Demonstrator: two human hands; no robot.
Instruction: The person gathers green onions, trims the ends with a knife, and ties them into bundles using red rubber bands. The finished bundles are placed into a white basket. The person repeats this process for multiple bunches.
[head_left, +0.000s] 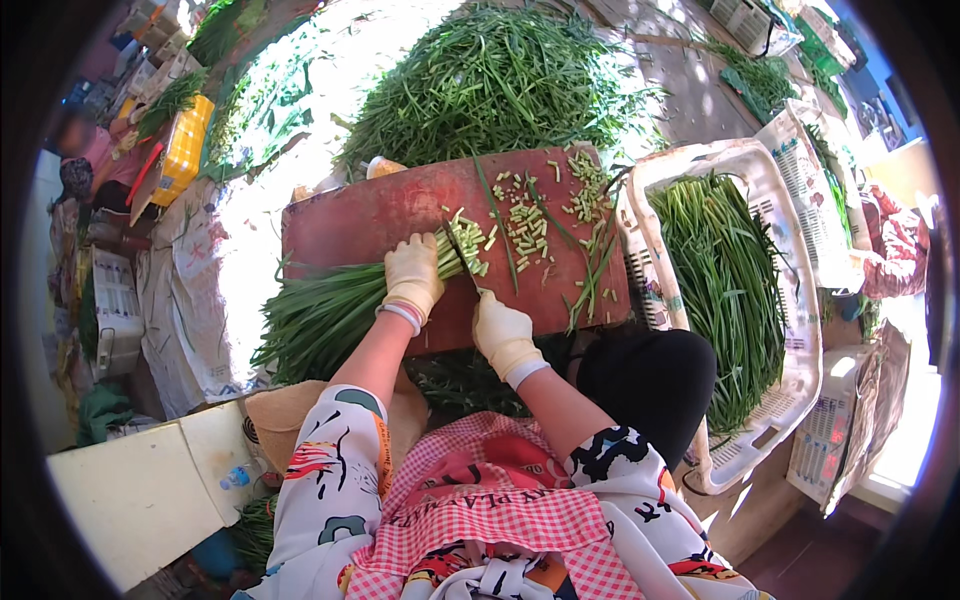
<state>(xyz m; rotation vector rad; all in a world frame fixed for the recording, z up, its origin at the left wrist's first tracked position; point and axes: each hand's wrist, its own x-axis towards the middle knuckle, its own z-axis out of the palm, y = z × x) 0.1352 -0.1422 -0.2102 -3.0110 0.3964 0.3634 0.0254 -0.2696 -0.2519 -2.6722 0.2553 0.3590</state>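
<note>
My left hand (414, 276), in a pale glove, grips a bundle of long green leafy stalks (322, 311) near its pale stem ends. The bundle lies on a red board (345, 225), leaves trailing off its left edge. My right hand (501, 330), gloved too, holds a knife (463, 253) by its handle. The blade lies across the stem ends, just right of my left hand. Short cut stem pieces (529, 229) and a few loose leaves are scattered over the board's right part.
A large heap of green stalks (495, 82) rises beyond the board. At the right, a white plastic crate (806, 337) holds neatly laid stalks (724, 300). A person (112, 157) sits at the far left by a yellow box (182, 150); another person's patterned sleeve (892, 240) shows at far right.
</note>
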